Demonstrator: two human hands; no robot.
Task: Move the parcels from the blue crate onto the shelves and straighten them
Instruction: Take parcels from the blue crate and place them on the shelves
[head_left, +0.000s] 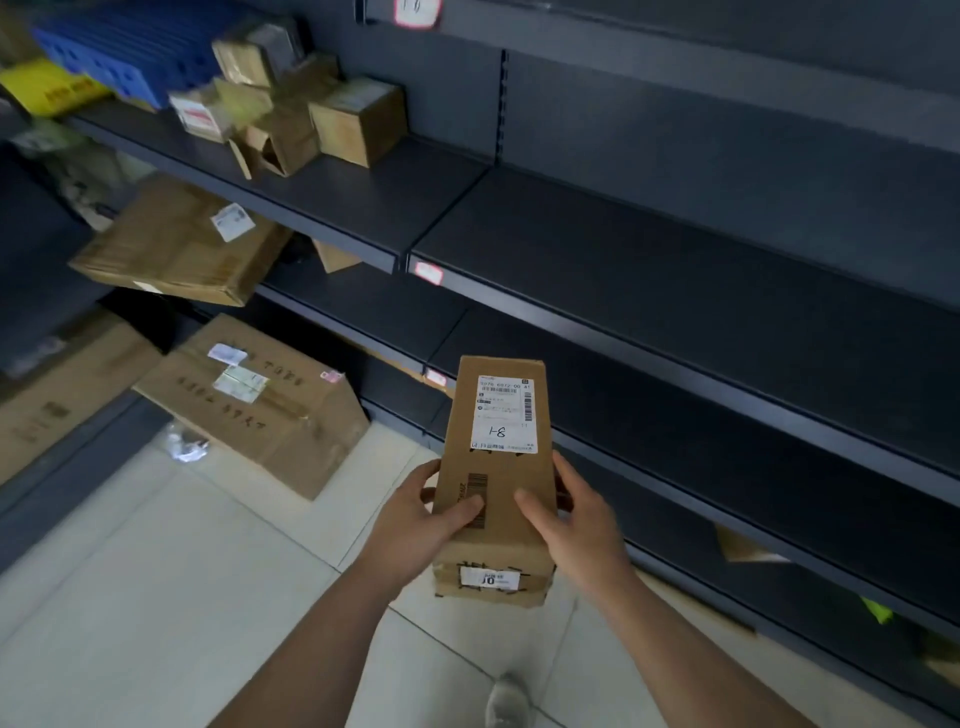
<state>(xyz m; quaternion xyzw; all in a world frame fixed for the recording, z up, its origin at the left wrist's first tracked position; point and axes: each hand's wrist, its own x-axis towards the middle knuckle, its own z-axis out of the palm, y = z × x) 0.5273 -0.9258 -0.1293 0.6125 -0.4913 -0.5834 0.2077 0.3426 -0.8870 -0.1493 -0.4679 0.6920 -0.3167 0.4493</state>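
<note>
Left hand (415, 512) and right hand (574, 514) clasped the parcel (496, 467) from both sides, label up, likely to read it before shelving (675, 291).

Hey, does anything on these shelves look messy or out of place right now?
Yes. The small boxes on the upper shelf lie in a jumbled heap, several tilted. Below them, a large flat box sits crooked to its shelf edge.

Brown parcel (493, 467), white label (505, 413); dark grey shelves (675, 270); blue crate (130, 52).
</note>
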